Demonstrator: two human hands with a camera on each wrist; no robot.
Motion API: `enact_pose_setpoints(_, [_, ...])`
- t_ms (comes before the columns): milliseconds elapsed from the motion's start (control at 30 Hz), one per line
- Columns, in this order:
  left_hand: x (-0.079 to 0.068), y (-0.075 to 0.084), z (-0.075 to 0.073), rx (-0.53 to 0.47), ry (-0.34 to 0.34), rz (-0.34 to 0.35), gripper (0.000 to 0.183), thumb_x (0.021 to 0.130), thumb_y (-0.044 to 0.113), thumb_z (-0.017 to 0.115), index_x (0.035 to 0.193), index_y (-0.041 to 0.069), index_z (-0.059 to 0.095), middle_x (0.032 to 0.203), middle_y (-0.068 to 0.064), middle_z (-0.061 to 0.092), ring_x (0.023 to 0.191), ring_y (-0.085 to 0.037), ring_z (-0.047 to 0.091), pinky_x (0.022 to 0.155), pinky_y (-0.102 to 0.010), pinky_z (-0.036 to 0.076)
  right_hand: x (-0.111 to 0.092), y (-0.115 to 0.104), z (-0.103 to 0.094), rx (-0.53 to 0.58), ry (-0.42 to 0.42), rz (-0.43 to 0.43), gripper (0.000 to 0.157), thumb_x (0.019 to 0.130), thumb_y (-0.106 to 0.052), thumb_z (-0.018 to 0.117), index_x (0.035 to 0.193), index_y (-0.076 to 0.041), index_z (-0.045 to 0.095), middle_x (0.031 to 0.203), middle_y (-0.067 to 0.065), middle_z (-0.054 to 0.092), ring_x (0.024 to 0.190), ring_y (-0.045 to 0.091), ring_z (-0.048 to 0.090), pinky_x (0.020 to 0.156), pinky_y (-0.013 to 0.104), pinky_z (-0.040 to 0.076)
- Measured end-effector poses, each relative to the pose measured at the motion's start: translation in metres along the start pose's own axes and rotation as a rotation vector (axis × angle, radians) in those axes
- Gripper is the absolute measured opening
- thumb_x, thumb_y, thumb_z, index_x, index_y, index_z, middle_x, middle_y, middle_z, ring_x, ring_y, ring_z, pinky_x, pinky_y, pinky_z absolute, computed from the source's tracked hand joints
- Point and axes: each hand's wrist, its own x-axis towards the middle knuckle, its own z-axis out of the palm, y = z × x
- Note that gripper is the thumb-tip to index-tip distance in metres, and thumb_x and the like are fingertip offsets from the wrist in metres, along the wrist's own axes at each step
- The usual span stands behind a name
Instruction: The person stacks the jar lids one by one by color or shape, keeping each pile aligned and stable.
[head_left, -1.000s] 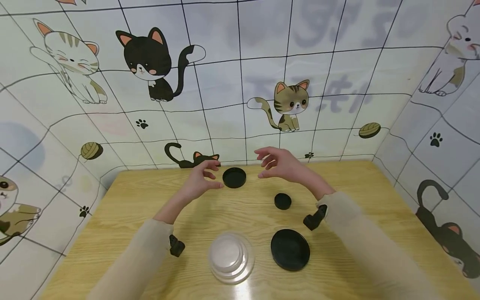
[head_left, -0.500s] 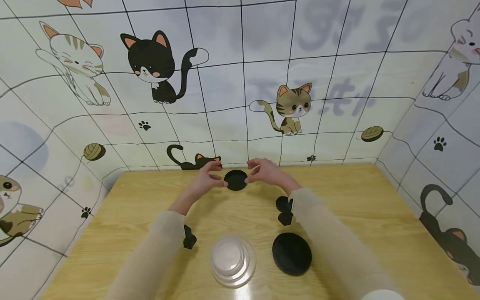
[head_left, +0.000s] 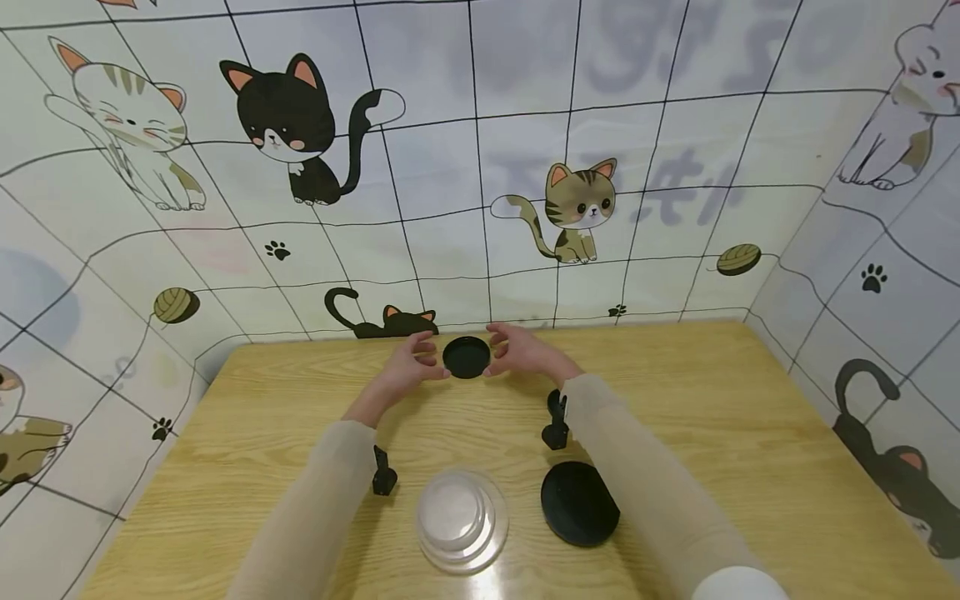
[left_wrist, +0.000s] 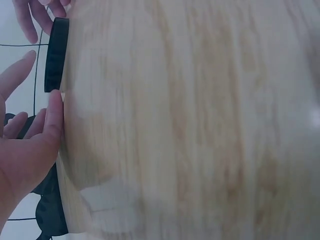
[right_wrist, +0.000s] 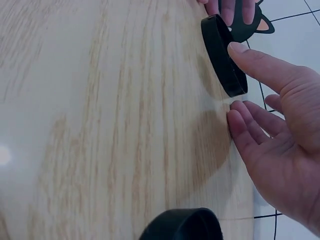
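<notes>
At the table's far edge sits a shallow round black dish (head_left: 467, 357) with a raised rim. My left hand (head_left: 408, 367) curves about its left side and my right hand (head_left: 517, 350) about its right, fingers loosely bent. In the left wrist view, a fingertip of the left hand (left_wrist: 32, 145) lies at or very near the dish's edge (left_wrist: 57, 55); contact is unclear. In the right wrist view, the thumb of the right hand (right_wrist: 280, 115) overlaps the dish (right_wrist: 222, 57), with the other fingers spread below it. Neither hand visibly grips it.
Nearer me stand a clear stepped stack of round pieces (head_left: 453, 517) and a larger black disc (head_left: 573, 504), partly behind the right sleeve. A small black round piece (head_left: 553, 402) is mostly hidden by the right wrist camera. A cat-patterned wall (head_left: 442, 167) borders the wooden table (head_left: 675, 400).
My right hand has moved left and down to the dish, its sleeve now covering part of the black pieces. The left hand has shifted slightly. The dish stays at the far edge.
</notes>
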Motion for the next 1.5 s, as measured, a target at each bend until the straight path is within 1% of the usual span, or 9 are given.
enact_pose_setpoints(233, [0.007, 0.001, 0.001, 0.042, -0.017, 0.000, 0.089, 0.088, 0.002, 0.078, 0.160, 0.006, 0.028, 0.155, -0.021, 0.039, 0.140, -0.040, 0.043, 0.109, -0.054, 0.042, 0.005, 0.004, 0.005, -0.037, 0.002, -0.002, 0.090, 0.086, -0.006, 0.082, 0.158, 0.004, 0.029, 0.150, 0.023, 0.046, 0.118, 0.027, 0.055, 0.099, 0.038, 0.047])
enact_pose_setpoints(367, [0.011, 0.000, 0.001, 0.087, -0.032, 0.032, 0.086, 0.088, 0.000, 0.077, 0.159, 0.002, 0.029, 0.154, -0.024, 0.043, 0.137, -0.040, 0.046, 0.109, -0.051, 0.043, 0.007, 0.002, 0.007, -0.042, 0.006, -0.007, 0.089, 0.085, -0.005, 0.083, 0.157, 0.005, 0.031, 0.149, 0.023, 0.047, 0.116, 0.026, 0.055, 0.102, 0.039, 0.046])
enact_pose_setpoints(567, [0.015, -0.005, 0.002, 0.109, -0.038, 0.051, 0.082, 0.087, -0.003, 0.076, 0.157, -0.002, 0.033, 0.152, -0.026, 0.045, 0.135, -0.041, 0.049, 0.108, -0.049, 0.044, 0.009, 0.002, 0.009, -0.068, 0.000, -0.024, 0.088, 0.083, -0.004, 0.084, 0.155, 0.005, 0.035, 0.145, 0.022, 0.050, 0.112, 0.025, 0.055, 0.099, 0.037, 0.048])
enact_pose_setpoints(733, [0.015, -0.006, 0.006, 0.190, -0.020, 0.076, 0.075, 0.082, -0.002, 0.082, 0.149, -0.003, 0.047, 0.140, -0.024, 0.055, 0.123, -0.036, 0.054, 0.103, -0.044, 0.047, 0.008, 0.001, 0.009, -0.112, -0.026, -0.047, 0.086, 0.082, -0.002, 0.083, 0.154, 0.005, 0.037, 0.141, 0.022, 0.052, 0.110, 0.026, 0.056, 0.097, 0.038, 0.048])
enact_pose_setpoints(867, [0.015, -0.005, 0.010, 0.253, 0.012, 0.088, 0.069, 0.078, -0.001, 0.086, 0.140, -0.006, 0.055, 0.125, -0.020, 0.061, 0.109, -0.029, 0.056, 0.094, -0.037, 0.048, 0.009, 0.000, 0.008, -0.133, -0.035, -0.071, 0.078, 0.081, -0.003, 0.084, 0.149, 0.004, 0.046, 0.131, 0.019, 0.058, 0.109, 0.027, 0.056, 0.097, 0.039, 0.048])
enact_pose_setpoints(1033, [0.013, -0.003, 0.013, 0.262, 0.013, 0.069, 0.067, 0.078, -0.001, 0.086, 0.138, -0.005, 0.056, 0.122, -0.018, 0.062, 0.108, -0.028, 0.056, 0.093, -0.035, 0.048, 0.011, 0.001, 0.009, -0.161, -0.042, -0.088, 0.068, 0.081, -0.005, 0.086, 0.141, 0.003, 0.054, 0.120, 0.014, 0.061, 0.102, 0.025, 0.055, 0.092, 0.036, 0.047])
enact_pose_setpoints(1200, [0.011, -0.001, 0.016, 0.244, 0.009, 0.062, 0.067, 0.078, -0.001, 0.086, 0.138, -0.004, 0.057, 0.124, -0.019, 0.062, 0.111, -0.030, 0.057, 0.096, -0.039, 0.048, 0.010, 0.000, 0.009, -0.162, -0.053, -0.090, 0.069, 0.081, -0.005, 0.087, 0.140, 0.005, 0.053, 0.121, 0.015, 0.060, 0.101, 0.026, 0.054, 0.091, 0.036, 0.047])
enact_pose_setpoints(1367, [0.009, 0.002, 0.019, 0.206, -0.018, 0.068, 0.067, 0.079, -0.002, 0.086, 0.138, -0.004, 0.056, 0.129, -0.020, 0.060, 0.115, -0.033, 0.058, 0.098, -0.041, 0.049, 0.003, -0.003, 0.005, -0.163, -0.057, -0.078, 0.071, 0.079, -0.003, 0.088, 0.139, 0.008, 0.052, 0.126, 0.019, 0.060, 0.105, 0.028, 0.059, 0.093, 0.038, 0.050])
enact_pose_setpoints(1500, [0.003, 0.004, 0.021, 0.194, -0.019, 0.061, 0.067, 0.079, 0.000, 0.087, 0.138, 0.000, 0.057, 0.128, -0.017, 0.059, 0.113, -0.030, 0.059, 0.087, -0.037, 0.054, -0.005, -0.006, 0.002, -0.184, -0.055, -0.086, 0.072, 0.079, -0.006, 0.089, 0.140, 0.006, 0.052, 0.129, 0.018, 0.058, 0.105, 0.028, 0.062, 0.089, 0.037, 0.054])
